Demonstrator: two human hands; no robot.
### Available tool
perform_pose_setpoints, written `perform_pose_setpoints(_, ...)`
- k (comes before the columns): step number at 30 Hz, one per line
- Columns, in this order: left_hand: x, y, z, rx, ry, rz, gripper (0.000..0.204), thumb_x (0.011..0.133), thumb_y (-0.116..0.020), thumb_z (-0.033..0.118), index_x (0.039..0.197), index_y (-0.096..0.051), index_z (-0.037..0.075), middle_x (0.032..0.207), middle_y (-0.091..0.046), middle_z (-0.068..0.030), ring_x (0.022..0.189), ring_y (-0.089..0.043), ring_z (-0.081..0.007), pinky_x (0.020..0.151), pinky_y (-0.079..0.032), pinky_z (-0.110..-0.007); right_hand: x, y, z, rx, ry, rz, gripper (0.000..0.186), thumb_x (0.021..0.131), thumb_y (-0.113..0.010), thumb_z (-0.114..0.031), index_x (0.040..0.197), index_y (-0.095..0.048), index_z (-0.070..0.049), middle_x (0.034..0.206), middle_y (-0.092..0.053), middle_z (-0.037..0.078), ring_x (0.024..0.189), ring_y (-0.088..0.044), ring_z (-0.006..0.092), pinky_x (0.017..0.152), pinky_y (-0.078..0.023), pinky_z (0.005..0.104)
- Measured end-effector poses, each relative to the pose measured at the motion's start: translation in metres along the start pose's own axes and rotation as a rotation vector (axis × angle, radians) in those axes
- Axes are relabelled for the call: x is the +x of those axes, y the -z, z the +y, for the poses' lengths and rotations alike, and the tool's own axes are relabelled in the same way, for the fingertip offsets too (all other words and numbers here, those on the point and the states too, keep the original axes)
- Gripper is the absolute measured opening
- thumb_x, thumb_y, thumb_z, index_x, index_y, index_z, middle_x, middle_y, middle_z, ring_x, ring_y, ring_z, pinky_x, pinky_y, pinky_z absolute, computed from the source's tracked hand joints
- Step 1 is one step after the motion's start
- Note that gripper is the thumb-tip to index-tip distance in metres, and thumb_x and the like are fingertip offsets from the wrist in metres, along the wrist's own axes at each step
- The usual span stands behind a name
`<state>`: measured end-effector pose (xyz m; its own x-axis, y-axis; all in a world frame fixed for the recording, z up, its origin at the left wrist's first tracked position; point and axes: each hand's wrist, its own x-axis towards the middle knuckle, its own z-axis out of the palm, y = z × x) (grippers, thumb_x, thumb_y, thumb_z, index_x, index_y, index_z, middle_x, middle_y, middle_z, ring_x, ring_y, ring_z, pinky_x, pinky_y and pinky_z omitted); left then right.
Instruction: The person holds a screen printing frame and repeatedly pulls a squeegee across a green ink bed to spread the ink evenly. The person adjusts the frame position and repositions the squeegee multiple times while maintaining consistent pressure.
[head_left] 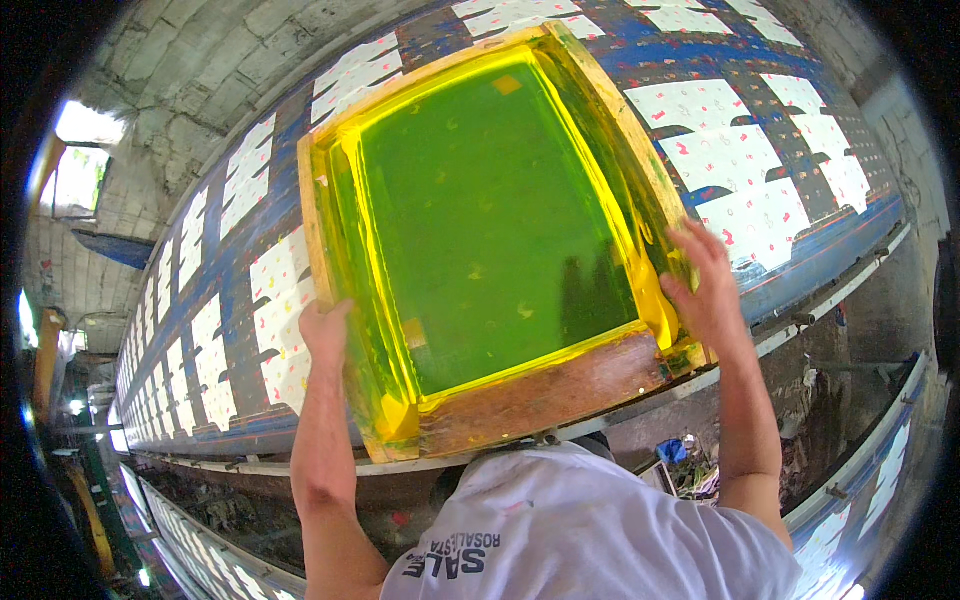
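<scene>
On long blue table (740, 255), both hands' fingers gripping rectangular wooden screen frame (545, 390), green mesh.

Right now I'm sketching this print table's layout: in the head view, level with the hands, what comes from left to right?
White printed pieces on the blue table → left hand → green mesh of the wooden screen frame → right hand → more white pieces.

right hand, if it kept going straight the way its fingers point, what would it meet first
The right hand already lies on the wooden screen frame; going on, it would likely slide along the frame's yellow-taped right rail, though depth is unclear.
</scene>
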<state>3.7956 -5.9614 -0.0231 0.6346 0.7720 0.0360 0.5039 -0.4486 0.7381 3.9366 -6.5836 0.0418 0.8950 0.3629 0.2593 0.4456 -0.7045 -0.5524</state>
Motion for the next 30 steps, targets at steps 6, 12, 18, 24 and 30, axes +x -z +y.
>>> perform_pose_setpoints(6, 0.003, -0.006, -0.006, 0.043, 0.068, -0.08, 0.033, 0.082, -0.091, 0.024, 0.084, -0.07, 0.0, 0.084, -0.073, -0.0131, 0.081, -0.069, -0.0269, 0.076, -0.053, -0.043, -0.062, -0.021, -0.1, 0.166, 0.52, -0.543, 0.063, 0.083, -0.089, -0.021, 0.144, -0.072, -0.017, 0.15, -0.069, 0.014, 0.141, -0.064, 0.0356, 0.119, -0.05, 0.0525)
perform_pose_setpoints(12, 0.0, -0.004, -0.002, 0.144, -0.039, -0.067, 0.034, 0.088, -0.084, 0.016, 0.114, -0.08, -0.006, 0.1, -0.083, -0.0149, 0.089, -0.076, -0.0225, 0.085, -0.058, -0.039, -0.065, -0.034, -0.148, -0.108, 0.546, -0.506, 0.049, 0.087, -0.074, -0.013, 0.136, -0.077, -0.015, 0.139, -0.072, 0.011, 0.127, -0.071, 0.0332, 0.109, -0.054, 0.052)
perform_pose_setpoints(18, 0.003, -0.014, -0.013, -0.165, -0.114, -0.042, 0.041, 0.087, -0.081, 0.016, 0.125, -0.08, 0.002, 0.107, -0.083, -0.016, 0.096, -0.077, -0.0267, 0.093, -0.058, -0.04, -0.054, -0.068, -0.197, -0.208, 0.506, -0.481, 0.044, 0.089, -0.07, -0.01, 0.132, -0.078, -0.013, 0.123, -0.078, 0.013, 0.115, -0.076, 0.0339, 0.099, -0.06, 0.0487)
perform_pose_setpoints(24, 0.0, -0.012, -0.011, 0.003, -0.185, 0.021, 0.043, 0.084, -0.078, 0.014, 0.126, -0.081, 0.004, 0.107, -0.082, -0.0222, 0.102, -0.079, -0.0392, 0.096, -0.059, -0.048, -0.03, -0.052, -0.212, -0.228, 0.355, -0.66, 0.046, 0.086, -0.064, 0.001, 0.13, -0.077, -0.01, 0.117, -0.08, 0.016, 0.115, -0.075, 0.0393, 0.098, -0.06, 0.0532)
perform_pose_setpoints(30, -0.002, -0.011, -0.003, 0.01, -0.184, 0.002, 0.037, 0.086, -0.071, 0.02, 0.118, -0.08, 0.003, 0.118, -0.074, -0.0297, 0.109, -0.073, -0.0514, 0.1, -0.058, -0.058, -0.068, -0.058, -0.222, -0.261, 0.265, -0.658, 0.054, 0.085, -0.062, 0.005, 0.135, -0.076, -0.011, 0.13, -0.078, 0.015, 0.123, -0.073, 0.0388, 0.104, -0.058, 0.0523)
